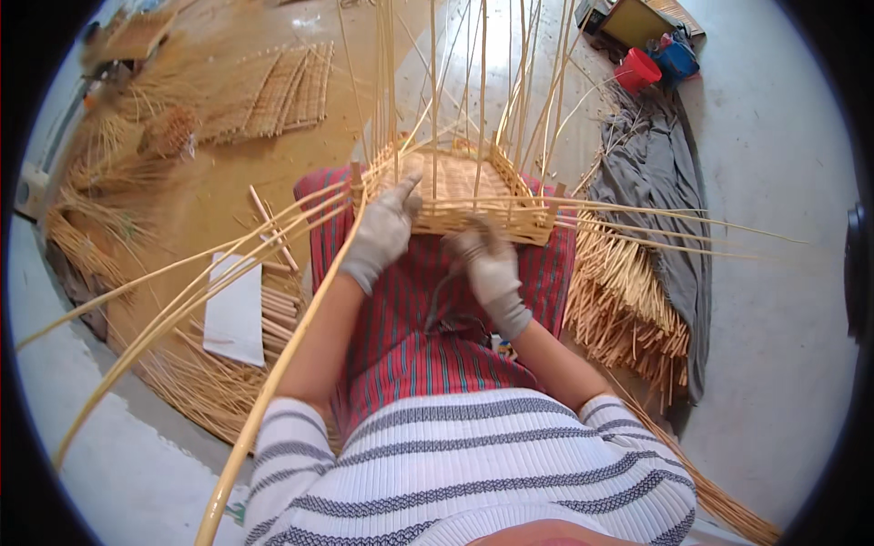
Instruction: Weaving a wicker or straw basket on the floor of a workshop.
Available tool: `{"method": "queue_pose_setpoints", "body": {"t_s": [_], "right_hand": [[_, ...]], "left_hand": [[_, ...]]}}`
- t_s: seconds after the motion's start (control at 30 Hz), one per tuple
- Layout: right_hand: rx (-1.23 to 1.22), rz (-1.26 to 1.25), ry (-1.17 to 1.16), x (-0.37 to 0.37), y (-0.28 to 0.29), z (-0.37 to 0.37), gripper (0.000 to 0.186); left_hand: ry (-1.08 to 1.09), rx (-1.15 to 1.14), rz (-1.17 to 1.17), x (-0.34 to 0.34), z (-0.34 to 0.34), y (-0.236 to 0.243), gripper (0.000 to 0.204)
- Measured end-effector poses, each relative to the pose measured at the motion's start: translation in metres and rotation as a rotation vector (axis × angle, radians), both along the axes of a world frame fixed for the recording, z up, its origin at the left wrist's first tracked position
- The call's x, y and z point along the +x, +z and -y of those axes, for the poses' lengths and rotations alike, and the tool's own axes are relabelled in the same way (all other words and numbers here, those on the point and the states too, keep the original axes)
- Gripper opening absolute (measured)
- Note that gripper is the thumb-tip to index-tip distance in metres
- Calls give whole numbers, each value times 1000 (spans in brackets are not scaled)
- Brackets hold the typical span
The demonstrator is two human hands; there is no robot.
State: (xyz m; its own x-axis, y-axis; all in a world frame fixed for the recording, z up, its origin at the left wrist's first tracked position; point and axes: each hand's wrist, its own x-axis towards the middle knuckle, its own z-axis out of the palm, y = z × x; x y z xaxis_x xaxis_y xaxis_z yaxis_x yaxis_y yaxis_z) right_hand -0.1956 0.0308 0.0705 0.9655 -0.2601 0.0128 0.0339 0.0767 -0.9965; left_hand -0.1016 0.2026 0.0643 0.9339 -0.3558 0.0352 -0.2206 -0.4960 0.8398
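Observation:
A partly woven wicker basket [446, 218] sits on my lap over a red striped cloth [401, 318], with several tall stakes standing up from its walls. My left hand [382, 229], in a pale work glove, is closed over the near wall close to the left corner, its index finger lying toward the inside. A thick cane [273, 382] runs from that corner down past my left forearm. My right hand [487, 264], gloved and blurred by motion, is at the outside of the near wall. Its fingertips are smeared, and whatever they may hold is hidden.
Long rods [164, 314] stick out leftward from the basket, others [655, 214] rightward. A bundle of cut canes [628, 309] lies at my right beside a grey cloth [651, 164]. Woven panels [287, 91], a white sheet [234, 309] and loose canes are at left. A red bucket [637, 71] stands far right.

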Motion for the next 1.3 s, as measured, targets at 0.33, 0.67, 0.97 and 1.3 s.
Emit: {"method": "queue_pose_setpoints", "body": {"t_s": [0.33, 0.67, 0.97, 1.3], "right_hand": [[-899, 445, -13, 178, 57, 8, 56], [-34, 376, -328, 34, -24, 64, 42], [145, 353, -126, 14, -12, 72, 35], [-822, 507, -226, 98, 48, 100, 42]], "left_hand": [[94, -145, -403, 19, 25, 5, 30], [7, -476, -660, 28, 13, -12, 38], [309, 26, -423, 13, 37, 5, 41], [-24, 49, -465, 0, 115, 11, 34]]}}
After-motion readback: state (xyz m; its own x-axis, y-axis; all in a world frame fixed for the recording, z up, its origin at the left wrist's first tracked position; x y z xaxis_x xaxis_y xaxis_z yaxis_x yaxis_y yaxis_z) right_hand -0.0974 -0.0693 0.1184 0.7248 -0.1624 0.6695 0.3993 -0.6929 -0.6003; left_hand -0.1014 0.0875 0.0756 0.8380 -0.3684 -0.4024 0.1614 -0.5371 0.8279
